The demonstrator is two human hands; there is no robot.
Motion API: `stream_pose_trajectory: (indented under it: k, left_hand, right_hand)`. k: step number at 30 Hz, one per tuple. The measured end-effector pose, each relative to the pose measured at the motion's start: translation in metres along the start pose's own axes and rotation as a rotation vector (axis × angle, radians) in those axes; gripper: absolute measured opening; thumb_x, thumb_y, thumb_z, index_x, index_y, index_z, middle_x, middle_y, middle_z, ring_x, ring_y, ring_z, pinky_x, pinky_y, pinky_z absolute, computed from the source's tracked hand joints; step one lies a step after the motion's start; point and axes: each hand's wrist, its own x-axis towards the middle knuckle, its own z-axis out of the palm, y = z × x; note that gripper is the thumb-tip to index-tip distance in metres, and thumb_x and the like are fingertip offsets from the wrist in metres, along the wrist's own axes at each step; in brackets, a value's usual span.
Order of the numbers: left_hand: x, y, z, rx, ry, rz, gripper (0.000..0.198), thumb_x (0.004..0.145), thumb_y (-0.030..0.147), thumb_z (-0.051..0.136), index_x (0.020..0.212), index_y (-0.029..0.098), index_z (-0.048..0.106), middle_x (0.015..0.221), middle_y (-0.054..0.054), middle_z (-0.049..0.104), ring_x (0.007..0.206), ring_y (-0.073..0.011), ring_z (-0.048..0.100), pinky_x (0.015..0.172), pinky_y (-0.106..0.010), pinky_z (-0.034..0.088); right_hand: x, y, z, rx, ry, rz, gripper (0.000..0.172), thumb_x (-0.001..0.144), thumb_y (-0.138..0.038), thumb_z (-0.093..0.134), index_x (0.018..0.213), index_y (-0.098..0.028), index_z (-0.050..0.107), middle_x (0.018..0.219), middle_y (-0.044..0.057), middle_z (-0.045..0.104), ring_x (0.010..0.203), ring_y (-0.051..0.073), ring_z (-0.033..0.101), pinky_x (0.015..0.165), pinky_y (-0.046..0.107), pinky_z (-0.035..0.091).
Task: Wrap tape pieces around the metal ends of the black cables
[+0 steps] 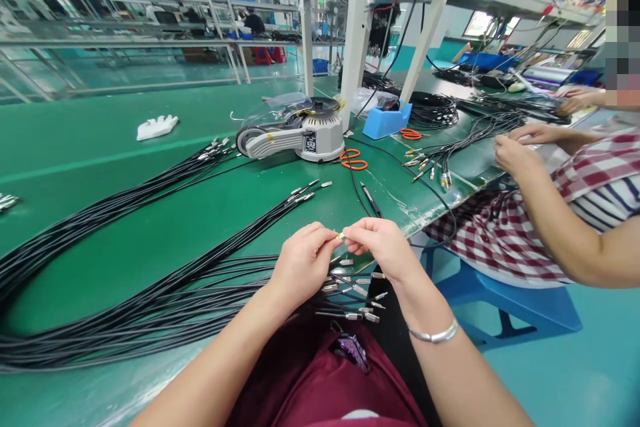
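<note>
My left hand (306, 260) and my right hand (384, 245) meet above the table's near edge, each closed in a pinch. Between their fingertips sits a small metal cable connector (341, 235) with a bit of yellow on it; most of it is hidden by the fingers. Just below my hands lies a bundle of black cables (220, 293), its silver plug ends at the table edge. Another cable bundle (235, 230) runs up to the left of my hands. A black pen-like tool (371, 200) rests beyond my right hand.
A grey tape dispenser (320, 137) stands ahead, with orange-handled scissors (354, 160) beside it. Further right is a blue tape holder (387, 121). A white glove (157, 127) lies at left. A co-worker's hands (523, 150) handle cables at right, near a blue stool (520, 300).
</note>
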Motion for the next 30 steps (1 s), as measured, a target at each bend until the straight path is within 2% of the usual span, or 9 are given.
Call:
stream_pose_trajectory:
  k: [3, 6, 12, 14, 17, 20, 23, 27, 30]
  left_hand:
    - [0.0, -0.001, -0.002, -0.115, -0.06, -0.06, 0.018, 0.088, 0.022, 0.05, 0.093, 0.02, 0.067, 0.082, -0.001, 0.065, 0.076, -0.0127, 0.059, 0.071, -0.024, 0.046]
    - [-0.001, -0.001, -0.001, -0.109, -0.026, -0.058, 0.021, 0.089, 0.022, 0.049, 0.103, 0.02, 0.064, 0.09, -0.003, 0.066, 0.082, -0.0135, 0.06, 0.076, -0.025, 0.046]
    - [-0.002, 0.002, -0.001, 0.114, 0.0, 0.076, 0.023, 0.09, 0.022, 0.045, 0.092, 0.019, 0.067, 0.078, -0.004, 0.064, 0.075, -0.0162, 0.057, 0.072, -0.029, 0.045]
    - [-0.002, 0.002, -0.004, 0.096, -0.022, 0.036, 0.024, 0.09, 0.024, 0.044, 0.097, 0.019, 0.066, 0.086, -0.005, 0.067, 0.081, -0.0174, 0.059, 0.077, -0.031, 0.046]
    - [0.0, 0.004, -0.014, -0.078, -0.075, -0.158, 0.028, 0.089, 0.031, 0.045, 0.106, 0.02, 0.064, 0.102, -0.006, 0.068, 0.092, -0.0186, 0.061, 0.081, -0.031, 0.047]
    - [0.006, 0.007, -0.023, -0.246, -0.215, -0.302, 0.032, 0.086, 0.039, 0.045, 0.096, 0.018, 0.067, 0.093, -0.004, 0.07, 0.084, -0.0184, 0.062, 0.075, -0.028, 0.048]
    - [0.013, 0.008, -0.025, -0.323, -0.329, -0.324, 0.03, 0.083, 0.039, 0.048, 0.08, 0.016, 0.067, 0.076, -0.002, 0.067, 0.071, -0.0156, 0.059, 0.067, -0.026, 0.046]
    - [0.02, 0.005, -0.023, -0.4, -0.336, -0.32, 0.024, 0.077, 0.035, 0.054, 0.068, 0.015, 0.064, 0.064, 0.0, 0.061, 0.063, -0.0133, 0.054, 0.062, -0.024, 0.043]
    - [0.016, 0.002, -0.027, -0.405, -0.356, -0.313, 0.028, 0.081, 0.036, 0.05, 0.071, 0.015, 0.065, 0.069, -0.002, 0.064, 0.068, -0.0151, 0.057, 0.067, -0.027, 0.045]
  right_hand:
    - [0.0, 0.0, -0.001, 0.001, 0.006, 0.002, 0.018, 0.061, -0.03, 0.068, 0.056, -0.013, 0.063, 0.054, 0.001, 0.063, 0.05, 0.01, 0.055, 0.052, 0.023, 0.044]
    - [0.0, 0.0, -0.002, -0.009, 0.005, -0.012, 0.018, 0.062, -0.03, 0.068, 0.057, -0.013, 0.063, 0.055, 0.002, 0.063, 0.051, 0.01, 0.055, 0.053, 0.023, 0.044]
    - [0.0, 0.004, -0.002, -0.03, 0.001, -0.028, 0.017, 0.062, -0.03, 0.068, 0.058, -0.014, 0.062, 0.055, 0.001, 0.063, 0.051, 0.011, 0.056, 0.052, 0.023, 0.044]
    - [0.0, 0.005, -0.002, -0.03, 0.01, -0.024, 0.017, 0.063, -0.029, 0.068, 0.059, -0.014, 0.063, 0.056, 0.002, 0.063, 0.052, 0.011, 0.056, 0.052, 0.023, 0.044]
    - [-0.001, 0.005, -0.002, -0.023, -0.007, -0.031, 0.018, 0.063, -0.031, 0.068, 0.06, -0.014, 0.063, 0.058, 0.002, 0.064, 0.054, 0.012, 0.057, 0.055, 0.024, 0.046]
    - [-0.003, 0.004, -0.003, -0.031, -0.044, -0.071, 0.019, 0.065, -0.032, 0.068, 0.063, -0.014, 0.064, 0.06, 0.002, 0.064, 0.056, 0.012, 0.057, 0.057, 0.025, 0.046]
    - [-0.007, 0.002, -0.003, -0.049, -0.062, -0.094, 0.019, 0.066, -0.033, 0.068, 0.064, -0.014, 0.063, 0.061, 0.002, 0.064, 0.057, 0.012, 0.057, 0.06, 0.026, 0.046]
    - [-0.01, 0.002, -0.004, -0.097, -0.1, -0.126, 0.018, 0.068, -0.031, 0.066, 0.064, -0.014, 0.064, 0.06, 0.001, 0.064, 0.057, 0.012, 0.056, 0.06, 0.026, 0.045]
    - [-0.009, 0.004, -0.005, -0.094, -0.099, -0.123, 0.018, 0.068, -0.031, 0.066, 0.064, -0.014, 0.063, 0.06, 0.001, 0.064, 0.057, 0.012, 0.056, 0.06, 0.026, 0.045]
